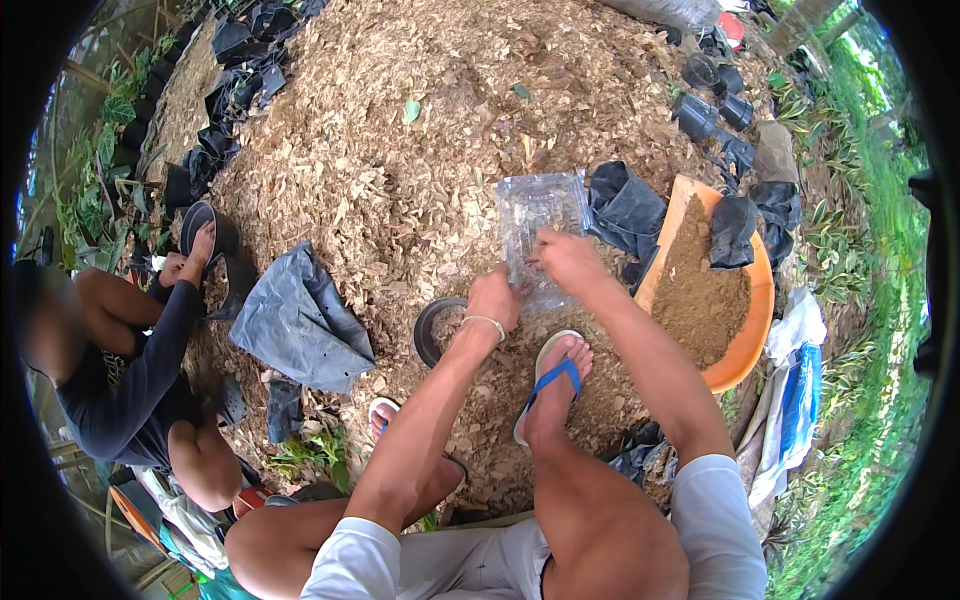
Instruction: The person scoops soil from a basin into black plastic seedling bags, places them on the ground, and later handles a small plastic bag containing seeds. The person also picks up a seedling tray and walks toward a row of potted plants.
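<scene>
My left hand (495, 298) and my right hand (567, 258) both grip the near edge of a clear plastic bag (540, 215) that lies on a heap of wood shavings (420, 150). A thin bracelet circles my left wrist. Just left of my left hand sits a black planting bag (428, 328) with its mouth open. My feet in blue-strapped sandals (553, 378) rest on the shavings below the hands.
An orange basin (752, 330) with brown soil stands at my right, black bags (625, 210) beside it. A large grey-black bag (300, 325) lies at left. Another person (140, 370) sits at far left holding a black pot (205, 225). Black pots (705, 110) stand behind; grass at right.
</scene>
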`<action>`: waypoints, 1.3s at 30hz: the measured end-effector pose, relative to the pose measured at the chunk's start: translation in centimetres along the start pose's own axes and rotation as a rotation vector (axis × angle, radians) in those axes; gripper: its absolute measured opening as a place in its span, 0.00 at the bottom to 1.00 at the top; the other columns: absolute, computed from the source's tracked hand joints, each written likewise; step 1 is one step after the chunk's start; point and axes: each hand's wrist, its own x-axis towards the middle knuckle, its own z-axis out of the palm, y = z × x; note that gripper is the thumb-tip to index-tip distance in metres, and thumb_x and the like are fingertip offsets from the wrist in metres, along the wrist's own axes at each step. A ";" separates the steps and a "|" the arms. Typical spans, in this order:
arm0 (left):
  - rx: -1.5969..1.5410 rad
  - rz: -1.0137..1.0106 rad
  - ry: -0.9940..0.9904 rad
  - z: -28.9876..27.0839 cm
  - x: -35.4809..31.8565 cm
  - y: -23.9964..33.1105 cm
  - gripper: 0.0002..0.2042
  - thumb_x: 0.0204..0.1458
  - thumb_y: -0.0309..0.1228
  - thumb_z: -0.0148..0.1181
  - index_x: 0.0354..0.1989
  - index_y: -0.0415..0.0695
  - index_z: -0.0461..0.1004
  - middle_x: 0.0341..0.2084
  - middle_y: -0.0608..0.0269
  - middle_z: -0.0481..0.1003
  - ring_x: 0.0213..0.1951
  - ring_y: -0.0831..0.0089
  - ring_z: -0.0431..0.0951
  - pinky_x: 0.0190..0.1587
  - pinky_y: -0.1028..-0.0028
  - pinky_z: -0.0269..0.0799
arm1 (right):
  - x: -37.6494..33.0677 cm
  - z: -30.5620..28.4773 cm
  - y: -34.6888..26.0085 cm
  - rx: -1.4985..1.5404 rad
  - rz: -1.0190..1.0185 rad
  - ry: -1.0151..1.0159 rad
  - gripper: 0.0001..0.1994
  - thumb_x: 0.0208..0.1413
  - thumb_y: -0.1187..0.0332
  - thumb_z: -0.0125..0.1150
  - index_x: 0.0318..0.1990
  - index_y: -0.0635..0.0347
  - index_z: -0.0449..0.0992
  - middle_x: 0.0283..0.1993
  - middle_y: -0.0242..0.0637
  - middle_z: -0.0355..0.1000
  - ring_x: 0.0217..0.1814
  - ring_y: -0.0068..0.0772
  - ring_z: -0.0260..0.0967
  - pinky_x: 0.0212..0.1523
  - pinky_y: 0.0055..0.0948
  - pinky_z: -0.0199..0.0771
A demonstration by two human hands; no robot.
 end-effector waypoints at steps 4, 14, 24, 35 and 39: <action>0.020 0.045 0.009 -0.4 0.0 -0.1 0.19 0.56 0.25 0.54 0.57 0.31 0.74 0.34 0.30 0.80 0.39 0.39 0.83 0.51 0.50 0.78 | 0.2 -2.3 0.1 0.216 0.110 0.062 0.04 0.56 0.70 0.67 0.36 0.56 0.86 0.40 0.37 0.82 0.37 0.40 0.80 0.38 0.39 0.78; -0.091 0.154 0.211 -1.1 -1.2 0.4 0.24 0.56 0.23 0.57 0.63 0.35 0.67 0.52 0.33 0.75 0.50 0.39 0.79 0.54 0.53 0.76 | -1.4 -5.1 0.6 1.607 0.846 -0.008 0.12 0.66 0.66 0.64 0.52 0.62 0.79 0.46 0.36 0.83 0.31 0.19 0.72 0.33 0.20 0.70; -0.695 0.175 0.181 0.1 -1.0 0.8 0.14 0.63 0.26 0.58 0.55 0.37 0.76 0.45 0.53 0.83 0.40 0.71 0.83 0.43 0.70 0.79 | -2.2 -4.6 -1.3 1.556 0.857 0.057 0.12 0.64 0.66 0.65 0.50 0.62 0.79 0.46 0.36 0.82 0.40 0.24 0.79 0.39 0.23 0.76; -1.313 -0.064 0.096 -0.6 -1.0 0.6 0.14 0.64 0.21 0.50 0.57 0.38 0.73 0.48 0.59 0.79 0.42 0.74 0.80 0.46 0.75 0.78 | -2.5 -4.4 -1.7 1.396 0.786 0.183 0.11 0.66 0.68 0.63 0.48 0.66 0.81 0.41 0.38 0.82 0.36 0.23 0.78 0.36 0.24 0.76; -1.299 -0.083 0.104 -2.6 -1.7 -0.3 0.14 0.66 0.21 0.49 0.58 0.38 0.73 0.47 0.60 0.80 0.42 0.77 0.79 0.46 0.76 0.77 | -3.5 -5.5 -1.7 1.452 0.773 0.165 0.09 0.66 0.69 0.63 0.48 0.65 0.80 0.40 0.39 0.82 0.35 0.26 0.79 0.35 0.24 0.76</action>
